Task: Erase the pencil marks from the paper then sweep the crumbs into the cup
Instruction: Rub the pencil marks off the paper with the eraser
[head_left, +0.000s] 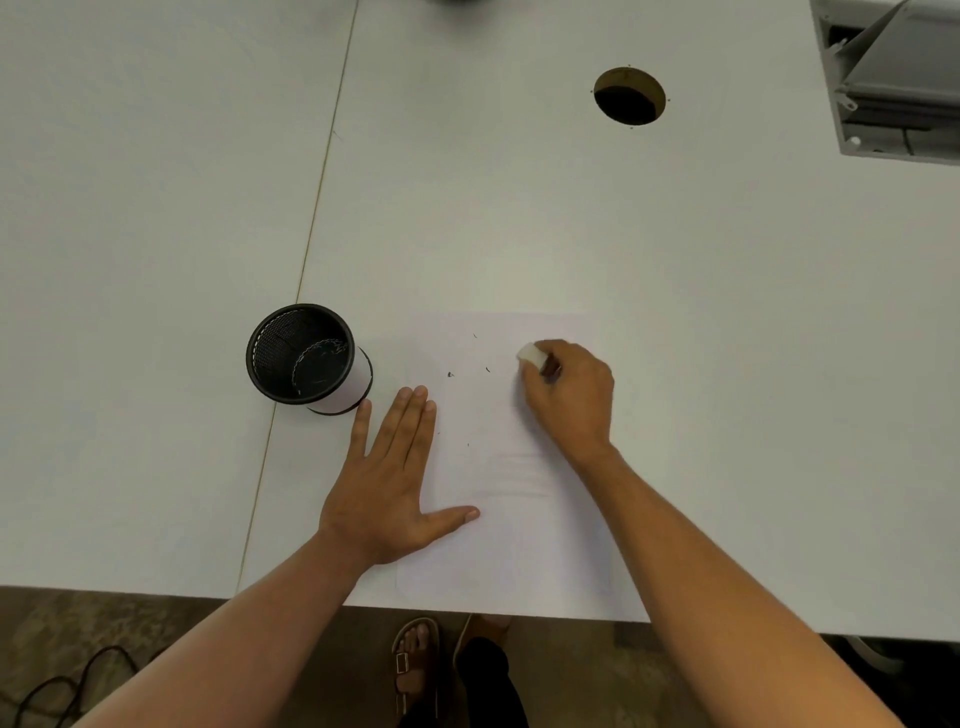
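Head view: right hand (569, 392) grips white eraser (531, 354), its lower part hidden by fingers, on paper (498, 545). Left hand (389, 480) flat, fingers straight, pressing paper's left edge. Dark crumbs (450, 374) between hands. Mesh cup (306, 356) just beyond left fingertips. Pencil marks faint, barely legible.

A white table (519, 218) with a round cable hole (629, 96) carries everything. On it lie a sheet of paper (509, 545) and, just left, a black mesh cup (306, 358)
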